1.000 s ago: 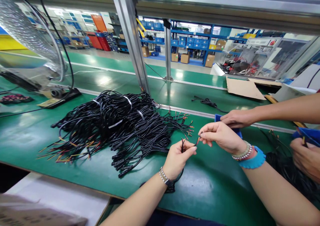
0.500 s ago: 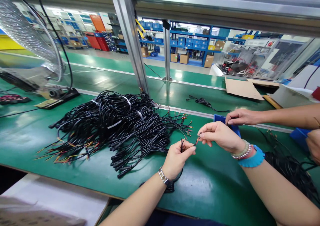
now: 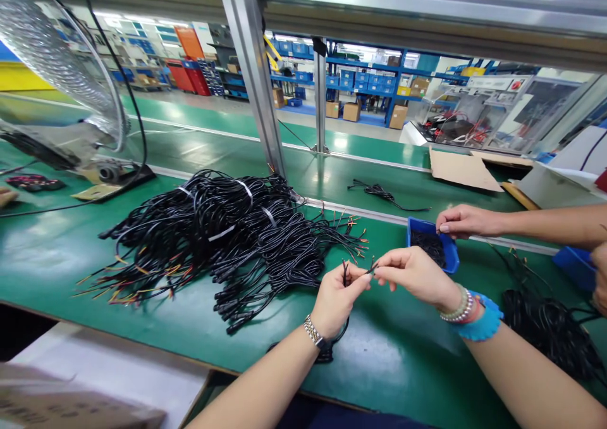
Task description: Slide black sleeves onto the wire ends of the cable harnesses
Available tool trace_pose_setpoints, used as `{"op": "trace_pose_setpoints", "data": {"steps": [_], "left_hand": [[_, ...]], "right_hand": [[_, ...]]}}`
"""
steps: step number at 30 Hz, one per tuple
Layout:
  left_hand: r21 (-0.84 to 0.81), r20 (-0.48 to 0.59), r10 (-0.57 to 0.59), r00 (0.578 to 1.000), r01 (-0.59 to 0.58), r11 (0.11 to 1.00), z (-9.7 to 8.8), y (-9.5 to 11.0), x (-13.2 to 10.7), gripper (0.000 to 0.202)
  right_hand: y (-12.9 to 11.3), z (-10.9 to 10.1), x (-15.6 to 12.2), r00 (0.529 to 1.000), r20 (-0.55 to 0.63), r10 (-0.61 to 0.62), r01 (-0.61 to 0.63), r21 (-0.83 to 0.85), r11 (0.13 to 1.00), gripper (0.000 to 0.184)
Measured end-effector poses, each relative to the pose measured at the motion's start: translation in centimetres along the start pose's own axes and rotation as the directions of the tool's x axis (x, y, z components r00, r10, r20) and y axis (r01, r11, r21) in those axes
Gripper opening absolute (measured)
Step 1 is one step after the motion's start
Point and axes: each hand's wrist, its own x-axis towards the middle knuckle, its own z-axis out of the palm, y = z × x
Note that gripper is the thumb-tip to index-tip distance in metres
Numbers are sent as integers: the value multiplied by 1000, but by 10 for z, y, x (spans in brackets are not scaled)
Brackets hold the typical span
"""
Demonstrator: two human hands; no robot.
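My left hand (image 3: pixel 339 295) pinches a black cable (image 3: pixel 345 274) near its stripped end. The rest of that cable hangs below the wrist, its coil (image 3: pixel 326 353) at the table edge. My right hand (image 3: pixel 413 276) is closed at the fingertips on the thin wire ends, just beyond the left thumb. A small dark piece seems to be between those fingertips, too small to make out. Left of my hands lies a large pile of black cables (image 3: pixel 284 245), with connectors and bare coloured wire ends.
A blue bin (image 3: pixel 450 267) of small black pieces stands beyond my right hand. A co-worker's hand (image 3: pixel 467 220) is at its rim. More black cables (image 3: pixel 545 328) lie at the right. A loose cable (image 3: pixel 379 192) and cardboard (image 3: pixel 465 169) lie behind the rail.
My right hand has moved slightly left and down, nearer my left fingers; the orange wire there is now mostly covered. The co-worker's hand has shifted right, showing the bin's contents.
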Motion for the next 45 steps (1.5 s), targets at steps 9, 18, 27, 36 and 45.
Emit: {"op": "trace_pose_setpoints", "data": {"steps": [9,18,27,36,45], "left_hand": [[14,31,2,1000,-3,1000,1,-1,-1,14],[17,51,17,999,-17,1000,0,-2,-1,14],[22,58,13,998,-14,1000,-1,-3,-1,14],[25,52,15,999,-16,1000,0,-1,-2,15],[16,49,-9,999,9,1000,1,2,-3,14]], "right_hand": [[-9,-16,6,993,-48,-111,116,123,985,20],[-10,-14,6,997,16,-79,76,136,988,16],[-10,-18,7,997,44,-70,64,118,991,16],[-17,-19,3,998,56,-32,28,80,996,17],[-17,-22,2,997,69,-21,17,63,998,17]]}}
